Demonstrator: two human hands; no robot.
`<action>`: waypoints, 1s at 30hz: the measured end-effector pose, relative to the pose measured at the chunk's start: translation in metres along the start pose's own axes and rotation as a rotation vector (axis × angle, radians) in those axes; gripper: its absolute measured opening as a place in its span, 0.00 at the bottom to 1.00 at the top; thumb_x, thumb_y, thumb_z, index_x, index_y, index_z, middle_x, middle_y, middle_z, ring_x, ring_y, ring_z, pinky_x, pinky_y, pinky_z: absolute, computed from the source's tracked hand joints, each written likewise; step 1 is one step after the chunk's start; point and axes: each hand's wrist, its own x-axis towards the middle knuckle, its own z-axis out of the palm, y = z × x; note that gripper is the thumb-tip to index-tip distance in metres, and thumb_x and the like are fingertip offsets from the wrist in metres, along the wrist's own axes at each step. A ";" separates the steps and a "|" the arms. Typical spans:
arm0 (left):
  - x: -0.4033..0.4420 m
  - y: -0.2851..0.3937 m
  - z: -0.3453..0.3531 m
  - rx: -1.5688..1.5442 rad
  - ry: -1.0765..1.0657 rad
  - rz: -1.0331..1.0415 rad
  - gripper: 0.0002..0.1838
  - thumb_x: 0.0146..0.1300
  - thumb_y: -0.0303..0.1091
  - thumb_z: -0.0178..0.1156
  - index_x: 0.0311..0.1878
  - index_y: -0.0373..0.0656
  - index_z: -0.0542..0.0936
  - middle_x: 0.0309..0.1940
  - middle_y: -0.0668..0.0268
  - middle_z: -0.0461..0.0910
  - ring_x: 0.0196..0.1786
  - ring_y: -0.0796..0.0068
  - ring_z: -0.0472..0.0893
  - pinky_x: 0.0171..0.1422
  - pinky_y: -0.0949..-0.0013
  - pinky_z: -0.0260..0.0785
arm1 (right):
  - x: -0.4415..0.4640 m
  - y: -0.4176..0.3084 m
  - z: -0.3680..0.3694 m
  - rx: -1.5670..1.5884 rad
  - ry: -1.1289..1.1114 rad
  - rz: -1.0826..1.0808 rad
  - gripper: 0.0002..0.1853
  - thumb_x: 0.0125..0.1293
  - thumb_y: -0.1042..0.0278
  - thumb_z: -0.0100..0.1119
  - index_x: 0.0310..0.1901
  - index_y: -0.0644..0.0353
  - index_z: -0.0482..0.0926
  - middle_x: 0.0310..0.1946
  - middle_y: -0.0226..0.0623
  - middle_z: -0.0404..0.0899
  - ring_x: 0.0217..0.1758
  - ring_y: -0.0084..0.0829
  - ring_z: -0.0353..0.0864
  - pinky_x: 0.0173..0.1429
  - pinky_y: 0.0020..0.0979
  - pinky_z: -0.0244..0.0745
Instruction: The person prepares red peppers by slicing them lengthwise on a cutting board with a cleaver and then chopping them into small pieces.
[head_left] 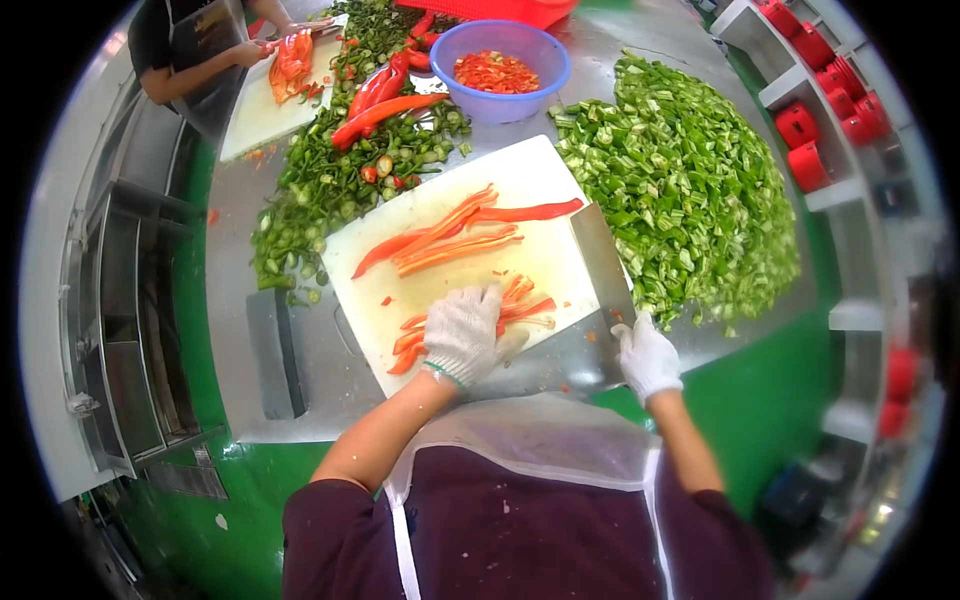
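My left hand, in a white knit glove, presses down with curled fingers on a bunch of red pepper strips near the front of the white cutting board. The strips stick out on both sides of the hand. My gloved right hand is closed around the handle of a cleaver. Its broad blade lies along the board's right edge, apart from the strips. Further back on the board, longer red pepper strips lie loose. The cleaver's handle is mostly hidden in my fist.
Chopped green peppers are heaped at right. A purple bowl of diced red pepper stands behind the board. Green trimmings and whole red peppers lie at left, near a dark grey block. A co-worker cuts peppers at far left.
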 end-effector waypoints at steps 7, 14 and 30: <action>0.048 -0.061 0.013 0.208 0.247 0.026 0.15 0.66 0.34 0.60 0.55 0.44 0.82 0.41 0.61 0.82 0.43 0.59 0.83 0.45 0.58 0.75 | 0.002 0.001 0.001 0.021 -0.020 0.031 0.20 0.77 0.48 0.50 0.52 0.59 0.70 0.36 0.62 0.85 0.43 0.64 0.85 0.49 0.60 0.77; 0.039 -0.080 0.020 0.147 0.127 0.171 0.13 0.66 0.33 0.59 0.52 0.46 0.83 0.39 0.63 0.82 0.42 0.60 0.82 0.45 0.58 0.75 | 0.003 -0.001 -0.007 -0.019 0.003 -0.006 0.20 0.76 0.47 0.52 0.50 0.58 0.71 0.35 0.61 0.85 0.41 0.64 0.85 0.48 0.60 0.77; -0.064 -0.054 0.003 -0.059 0.491 -0.195 0.13 0.55 0.24 0.69 0.45 0.43 0.85 0.40 0.58 0.84 0.38 0.51 0.82 0.43 0.54 0.76 | 0.103 -0.129 -0.079 -0.498 -0.106 -1.142 0.06 0.67 0.66 0.55 0.43 0.49 0.80 0.28 0.39 0.85 0.32 0.47 0.87 0.34 0.46 0.79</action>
